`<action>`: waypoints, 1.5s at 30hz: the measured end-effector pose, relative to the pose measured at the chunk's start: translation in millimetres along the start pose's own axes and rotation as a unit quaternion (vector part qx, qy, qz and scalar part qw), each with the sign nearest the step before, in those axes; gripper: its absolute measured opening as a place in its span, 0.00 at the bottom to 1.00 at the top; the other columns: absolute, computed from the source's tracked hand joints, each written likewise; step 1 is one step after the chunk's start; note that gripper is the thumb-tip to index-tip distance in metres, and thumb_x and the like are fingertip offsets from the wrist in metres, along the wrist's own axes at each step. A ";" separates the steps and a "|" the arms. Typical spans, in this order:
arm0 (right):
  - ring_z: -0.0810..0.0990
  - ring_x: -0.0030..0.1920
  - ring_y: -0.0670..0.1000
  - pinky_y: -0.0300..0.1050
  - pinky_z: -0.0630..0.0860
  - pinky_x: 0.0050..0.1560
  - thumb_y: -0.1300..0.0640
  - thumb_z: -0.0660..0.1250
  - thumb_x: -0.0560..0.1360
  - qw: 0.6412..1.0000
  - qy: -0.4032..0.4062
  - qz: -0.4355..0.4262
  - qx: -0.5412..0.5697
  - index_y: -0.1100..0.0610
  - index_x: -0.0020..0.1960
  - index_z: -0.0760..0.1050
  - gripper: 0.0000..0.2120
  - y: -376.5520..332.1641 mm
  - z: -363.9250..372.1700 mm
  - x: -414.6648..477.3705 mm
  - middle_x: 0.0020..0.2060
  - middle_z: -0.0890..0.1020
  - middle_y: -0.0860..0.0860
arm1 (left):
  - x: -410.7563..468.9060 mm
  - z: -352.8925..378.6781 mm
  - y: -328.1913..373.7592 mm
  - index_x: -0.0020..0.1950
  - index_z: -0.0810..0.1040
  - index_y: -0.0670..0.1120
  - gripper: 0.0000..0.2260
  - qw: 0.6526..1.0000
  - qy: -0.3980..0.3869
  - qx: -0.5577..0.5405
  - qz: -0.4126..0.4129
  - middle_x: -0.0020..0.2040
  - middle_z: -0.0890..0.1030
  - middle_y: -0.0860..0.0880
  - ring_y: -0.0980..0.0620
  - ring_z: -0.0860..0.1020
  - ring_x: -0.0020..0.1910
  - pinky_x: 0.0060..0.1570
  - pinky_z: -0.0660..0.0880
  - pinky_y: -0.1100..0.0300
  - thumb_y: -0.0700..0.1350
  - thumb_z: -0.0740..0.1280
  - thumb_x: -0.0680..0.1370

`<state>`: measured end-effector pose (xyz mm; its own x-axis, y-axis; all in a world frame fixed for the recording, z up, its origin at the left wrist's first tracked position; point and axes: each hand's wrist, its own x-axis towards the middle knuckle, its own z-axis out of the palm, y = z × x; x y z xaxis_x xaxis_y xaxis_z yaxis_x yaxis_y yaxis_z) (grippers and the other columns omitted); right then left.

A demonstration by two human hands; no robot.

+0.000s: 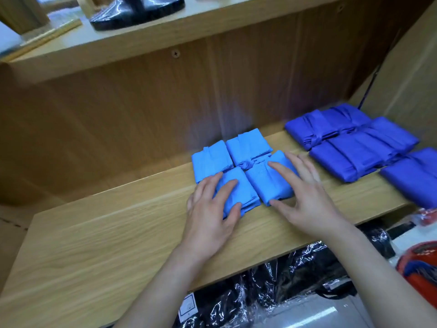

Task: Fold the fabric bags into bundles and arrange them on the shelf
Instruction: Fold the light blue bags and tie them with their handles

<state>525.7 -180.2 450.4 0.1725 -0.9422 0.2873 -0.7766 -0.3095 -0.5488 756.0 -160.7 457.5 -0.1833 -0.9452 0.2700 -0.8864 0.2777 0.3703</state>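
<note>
On the pale wooden shelf, two light blue folded fabric bundles are being pressed

Right under your fingers, the bundles are lying side by side, touching, long sides running away from you. Your left hand is resting on the left one's near end, your right hand on the right one's. Both hands are spreading wide, holding nothing. Dark blue folded fabric bundles are sitting just beside your right hand, so that hand is nearer them.
</note>
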 end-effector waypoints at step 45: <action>0.81 0.50 0.51 0.51 0.77 0.50 0.53 0.64 0.78 0.835 0.014 0.536 -0.122 0.46 0.60 0.78 0.12 145.9 -226.1 -455.9 0.50 0.83 0.47 | -90.3 162.0 293.7 0.51 0.83 0.51 0.13 0.893 -0.285 -0.076 0.339 0.46 0.82 0.56 0.53 0.80 0.49 0.49 0.76 0.60 0.45 0.61 0.72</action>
<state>196.7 233.3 416.9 -0.7129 -0.6563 -0.2470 -0.5761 0.7490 -0.3271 443.3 -21.6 397.9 -0.8817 -0.4718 -0.0018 -0.4285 0.7991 0.4217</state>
